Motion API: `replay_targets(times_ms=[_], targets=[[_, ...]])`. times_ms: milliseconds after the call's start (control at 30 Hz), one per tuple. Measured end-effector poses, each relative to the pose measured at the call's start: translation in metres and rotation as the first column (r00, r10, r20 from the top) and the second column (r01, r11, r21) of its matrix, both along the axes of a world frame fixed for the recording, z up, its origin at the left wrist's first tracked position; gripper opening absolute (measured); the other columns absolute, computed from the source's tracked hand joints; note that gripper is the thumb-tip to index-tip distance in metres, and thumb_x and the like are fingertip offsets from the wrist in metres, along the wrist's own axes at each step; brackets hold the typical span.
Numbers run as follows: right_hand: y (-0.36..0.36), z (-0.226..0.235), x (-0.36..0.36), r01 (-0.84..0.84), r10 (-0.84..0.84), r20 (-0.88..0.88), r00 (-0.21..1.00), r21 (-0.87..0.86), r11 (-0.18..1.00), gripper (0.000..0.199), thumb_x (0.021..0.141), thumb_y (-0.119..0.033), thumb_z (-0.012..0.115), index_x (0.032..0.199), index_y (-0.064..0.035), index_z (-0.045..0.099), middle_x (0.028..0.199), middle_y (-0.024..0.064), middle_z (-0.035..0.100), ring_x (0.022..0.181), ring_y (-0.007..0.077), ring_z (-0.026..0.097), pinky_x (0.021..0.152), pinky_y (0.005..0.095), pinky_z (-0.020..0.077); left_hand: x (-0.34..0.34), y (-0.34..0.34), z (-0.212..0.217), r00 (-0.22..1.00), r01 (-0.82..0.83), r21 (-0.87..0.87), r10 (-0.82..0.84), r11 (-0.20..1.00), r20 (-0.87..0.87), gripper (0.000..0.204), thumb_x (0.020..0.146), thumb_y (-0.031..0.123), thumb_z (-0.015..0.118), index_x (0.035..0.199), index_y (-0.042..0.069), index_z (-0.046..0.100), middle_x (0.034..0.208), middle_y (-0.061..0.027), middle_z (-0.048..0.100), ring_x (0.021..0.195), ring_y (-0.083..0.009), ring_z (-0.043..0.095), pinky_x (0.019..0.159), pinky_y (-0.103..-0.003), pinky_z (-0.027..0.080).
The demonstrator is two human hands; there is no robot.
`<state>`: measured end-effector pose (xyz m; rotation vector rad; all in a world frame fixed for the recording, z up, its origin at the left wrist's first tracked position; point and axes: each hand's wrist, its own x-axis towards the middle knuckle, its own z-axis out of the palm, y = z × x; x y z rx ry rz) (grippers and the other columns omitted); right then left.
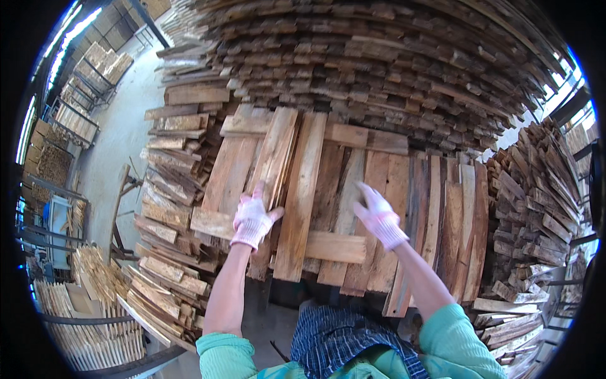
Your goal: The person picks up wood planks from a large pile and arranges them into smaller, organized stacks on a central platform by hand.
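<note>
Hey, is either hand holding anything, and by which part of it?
The right hand is open, holding nothing. The left hand is at the near part of a board; whether it grips can't be told.

Forearms [227, 290] extended forward, well apart; left grip [254, 218], thumb [276, 215] spread rightward; right grip [377, 216], fingers [369, 194] angled forward-left, slightly blurred.

Across the top of the frame I face a tall stack of rough boards [379, 69]. To my right, at the right edge, leans a jumbled wood pile [536, 189]. Left of centre I see a column of shorter pieces [167, 189], then pale floor [126, 132], with loaded racks [76, 123] at upper left and a light-blue cabinet-like object [60, 221] below them.
</note>
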<state>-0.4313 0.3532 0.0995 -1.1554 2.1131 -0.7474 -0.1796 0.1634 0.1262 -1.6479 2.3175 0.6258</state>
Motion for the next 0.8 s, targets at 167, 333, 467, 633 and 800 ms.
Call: replay_targets(times_ms=[167, 333, 467, 633, 800], targets=[[-0.103, -0.031, 0.094, 0.203, -0.201, 0.16, 0.966, 0.003, 0.979, 0.075, 0.102, -0.044, 0.053, 0.16, -0.0087, 0.021, 0.148, 0.0336, 0.043, 0.131, 0.0471, 0.051, 0.109, 0.0472, 0.0442, 0.027, -0.016, -0.006, 0.947, -0.017, -0.019, 0.01, 1.0, -0.32, 0.086, 0.089, 0.052, 0.072, 0.159, 0.022, 0.032, 0.136, -0.0321, 0.049, 0.123, -0.0459, 0.058, 0.101, -0.051, 0.05], [-0.117, -0.06, 0.117, 0.321, -0.317, 0.132, 0.939, -0.008, 0.947, 0.067, 0.106, -0.035, 0.048, 0.163, -0.0199, 0.016, 0.149, 0.0325, 0.042, 0.13, 0.0421, 0.054, 0.105, 0.0463, 0.0479, 0.033, 0.021, 0.033, 0.89, -0.063, 0.018, 0.064, 0.998, -0.451, 0.074, 0.092, 0.052, 0.069, 0.153, 0.019, 0.043, 0.122, -0.0279, 0.055, 0.113, -0.0437, 0.062, 0.099, -0.048, 0.051], [-0.122, -0.103, 0.106, 0.435, -0.26, 0.562, 0.785, -0.202, 0.878, 0.067, 0.106, -0.028, 0.046, 0.164, -0.0146, 0.013, 0.158, 0.0239, 0.037, 0.142, 0.0354, 0.043, 0.114, 0.0454, 0.0401, 0.002, 0.082, -0.022, 0.978, 0.185, -0.443, -0.21, 0.877, -0.007, 0.073, 0.094, 0.066, 0.054, 0.152, 0.022, 0.045, 0.139, -0.0305, 0.049, 0.136, -0.0475, 0.043, 0.112, -0.063, 0.034], [-0.116, -0.114, 0.084, 0.373, -0.329, 0.543, 0.772, 0.032, 0.927, 0.073, 0.108, -0.036, 0.047, 0.165, -0.02, 0.005, 0.156, 0.0224, 0.041, 0.142, 0.0339, 0.044, 0.117, 0.0404, 0.0341, -0.003, 0.061, -0.007, 0.936, 0.119, -0.201, -0.177, 0.972, -0.306, 0.067, 0.096, 0.054, 0.06, 0.147, 0.012, 0.049, 0.149, -0.0231, 0.044, 0.14, -0.0401, 0.04, 0.116, -0.056, 0.035], [-0.122, -0.02, 0.133, 0.418, -0.284, 0.727, 0.625, -0.005, 0.908, 0.076, 0.106, -0.034, 0.051, 0.165, -0.0206, 0.004, 0.152, 0.0228, 0.047, 0.13, 0.0283, 0.056, 0.108, 0.034, 0.0434, 0.052, -0.048, -0.064, 0.939, -0.14, 0.072, 0.156, 0.988, -0.307, 0.074, 0.101, 0.06, 0.04, 0.154, 0.009, 0.039, 0.148, -0.0288, 0.049, 0.131, -0.0497, 0.051, 0.107, -0.053, 0.044]])
